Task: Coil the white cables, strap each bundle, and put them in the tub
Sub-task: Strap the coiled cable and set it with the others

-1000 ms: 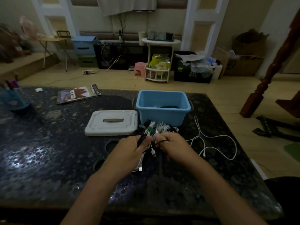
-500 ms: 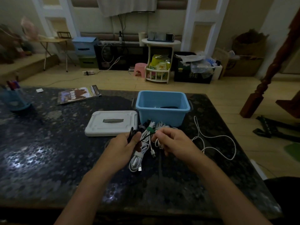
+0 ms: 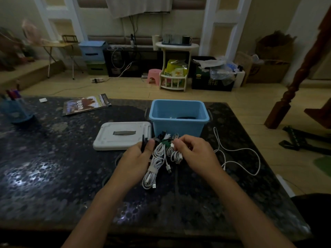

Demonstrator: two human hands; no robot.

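Dim room, dark speckled stone table (image 3: 53, 176) in front, wood floor beyond it. Both hands up over the table's middle, working a cluster of coiled white cables (image 3: 157, 158). Left hand (image 3: 138, 158): fingers curled, thumb pinching black straps (image 3: 143, 143) at the cluster's upper left. Right hand (image 3: 195, 153): fingertips pinched on the top of a small white coil (image 3: 176, 155) on the cluster's right side; exact contact point hard to read in the low light. A longer strapped bundle (image 3: 152, 173) hangs from between the hands toward the near side, a band round its middle and USB plugs at its lower end. A green tie (image 3: 166, 143) sits at the top of the cluster.

Just beyond the hands: blue tub (image 3: 179, 126), open, something dark lying in its bottom. White lid (image 3: 123, 136) lies flat on the table, touching or just beside the tub's left wall. One loose white cable (image 3: 238, 158) lies uncoiled on the table to the right of the right hand.

Far left on the table: a magazine (image 3: 86, 106), a blue pen cup (image 3: 16, 111), a small white scrap (image 3: 43, 100).
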